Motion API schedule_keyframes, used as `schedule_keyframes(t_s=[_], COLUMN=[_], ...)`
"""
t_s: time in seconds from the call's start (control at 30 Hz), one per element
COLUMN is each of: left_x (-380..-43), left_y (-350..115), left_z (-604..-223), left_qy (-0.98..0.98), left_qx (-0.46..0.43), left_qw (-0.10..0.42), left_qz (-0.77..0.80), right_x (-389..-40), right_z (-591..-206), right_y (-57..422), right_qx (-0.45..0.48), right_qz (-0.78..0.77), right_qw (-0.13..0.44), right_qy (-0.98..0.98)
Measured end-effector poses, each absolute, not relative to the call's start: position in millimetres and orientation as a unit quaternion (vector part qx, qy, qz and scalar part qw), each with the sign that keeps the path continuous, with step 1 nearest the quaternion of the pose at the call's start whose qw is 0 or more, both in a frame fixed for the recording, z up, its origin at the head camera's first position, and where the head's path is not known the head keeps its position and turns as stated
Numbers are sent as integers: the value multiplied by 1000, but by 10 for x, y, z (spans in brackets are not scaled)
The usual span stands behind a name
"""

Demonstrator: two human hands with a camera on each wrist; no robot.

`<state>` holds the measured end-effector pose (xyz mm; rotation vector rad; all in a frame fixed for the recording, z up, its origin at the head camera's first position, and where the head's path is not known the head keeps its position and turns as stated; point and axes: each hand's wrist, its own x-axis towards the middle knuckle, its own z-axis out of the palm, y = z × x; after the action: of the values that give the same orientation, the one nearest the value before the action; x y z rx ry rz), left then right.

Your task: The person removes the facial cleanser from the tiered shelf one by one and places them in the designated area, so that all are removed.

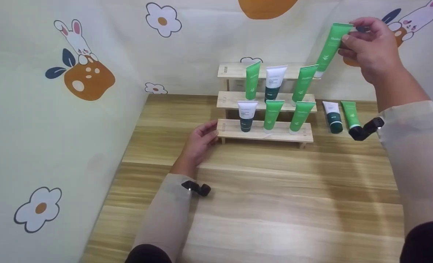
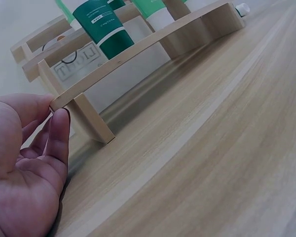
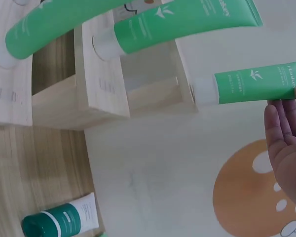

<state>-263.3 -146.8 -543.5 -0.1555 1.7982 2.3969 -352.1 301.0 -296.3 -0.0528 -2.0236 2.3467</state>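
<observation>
- Head view: At upper right, a tilted green tube (image 1: 332, 49) is pinched by the right hand (image 1: 375, 51) at the top right of a wooden rack (image 1: 234, 70); near centre, the rack's lowest tier (image 1: 233, 130) is gripped by the left hand (image 1: 201, 142). Six tubes (image 1: 274, 113) are stood on the lower two tiers.
- Left wrist view: At left, the tier's corner is pinched between thumb and fingers (image 2: 59, 133).
- Right wrist view: At right, the tube is held, its white cap (image 3: 205, 91) beside the rack's edge.

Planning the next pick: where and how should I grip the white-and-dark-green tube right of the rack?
Probably from above, pinching the white-and-dark-green tube by its white end: it lies on its side, flattening thin there, and gripping there would leave the round cap free.
</observation>
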Motion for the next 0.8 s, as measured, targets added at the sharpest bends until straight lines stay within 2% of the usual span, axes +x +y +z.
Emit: schedule_keyframes(t_s=[0.4,0.8], left_x=[-2621,-2619], left_y=[-1465,-1470], left_z=[-5416,-5428], left_qy=[599,602], left_qx=[-49,-38], left_qw=[71,68], left_qz=[796,795], right_x=[-3440,-3321], right_z=[-3175,-3626], right_y=[3450,3999], right_qx=[-41,-106], right_qz=[775,771], right_qw=[35,57], right_qy=[-630,-625])
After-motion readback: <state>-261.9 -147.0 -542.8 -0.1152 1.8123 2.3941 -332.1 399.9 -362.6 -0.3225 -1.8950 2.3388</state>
